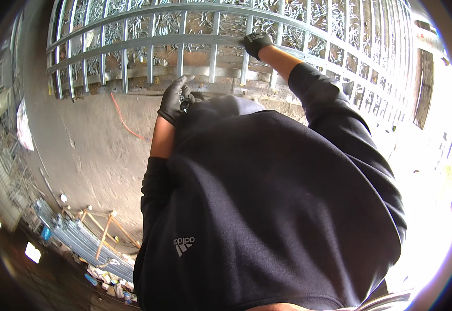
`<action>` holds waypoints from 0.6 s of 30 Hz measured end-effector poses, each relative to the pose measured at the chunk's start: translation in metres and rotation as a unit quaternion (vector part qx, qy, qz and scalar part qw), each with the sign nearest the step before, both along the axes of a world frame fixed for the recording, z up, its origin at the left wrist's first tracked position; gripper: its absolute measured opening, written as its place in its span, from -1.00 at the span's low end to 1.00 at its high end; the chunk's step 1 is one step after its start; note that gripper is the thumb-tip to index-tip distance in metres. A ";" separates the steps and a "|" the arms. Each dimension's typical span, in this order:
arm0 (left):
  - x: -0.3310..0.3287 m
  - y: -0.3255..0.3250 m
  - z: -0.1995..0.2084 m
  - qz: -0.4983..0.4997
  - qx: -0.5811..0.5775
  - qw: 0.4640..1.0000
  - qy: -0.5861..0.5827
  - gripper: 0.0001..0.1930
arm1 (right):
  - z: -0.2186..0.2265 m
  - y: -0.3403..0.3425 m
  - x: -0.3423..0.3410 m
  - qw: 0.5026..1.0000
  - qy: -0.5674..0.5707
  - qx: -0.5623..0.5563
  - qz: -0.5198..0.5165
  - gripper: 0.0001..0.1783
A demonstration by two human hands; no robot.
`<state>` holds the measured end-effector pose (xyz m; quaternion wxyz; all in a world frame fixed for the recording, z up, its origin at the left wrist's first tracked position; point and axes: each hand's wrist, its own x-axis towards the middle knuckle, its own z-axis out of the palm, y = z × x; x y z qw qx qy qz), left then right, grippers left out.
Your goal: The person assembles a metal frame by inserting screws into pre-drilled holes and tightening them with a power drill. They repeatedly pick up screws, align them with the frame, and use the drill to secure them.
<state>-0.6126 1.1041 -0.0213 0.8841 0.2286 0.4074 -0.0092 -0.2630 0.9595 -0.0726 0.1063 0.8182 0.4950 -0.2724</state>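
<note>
White lettering (184, 241) is seen inverted on the sweatshirt (272, 207); unclear pieces (185, 103) are clasped by the left hand (172, 101); the closure of the right hand (257, 45) at the grid (183, 39) cannot be told.

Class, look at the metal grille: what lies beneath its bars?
Through the gaps in the metal grille, many thin, loose metal pieces show, scattered over a brownish surface. Whatever lies directly under the bars or the gloved right hand is covered.
</note>
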 end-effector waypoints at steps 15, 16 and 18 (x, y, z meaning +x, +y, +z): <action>0.021 0.092 0.007 -0.112 0.001 0.992 0.061 -0.31 | 0.084 0.088 -0.192 0.871 0.210 0.439 -0.072 -0.74; 0.023 0.088 0.010 -0.109 0.012 0.991 0.072 -0.36 | 0.091 0.095 -0.205 0.873 0.182 0.450 -0.054 -0.72; 0.030 0.084 0.012 -0.105 -0.005 0.992 0.067 -0.42 | 0.102 0.101 -0.217 0.860 0.237 0.444 -0.083 -0.65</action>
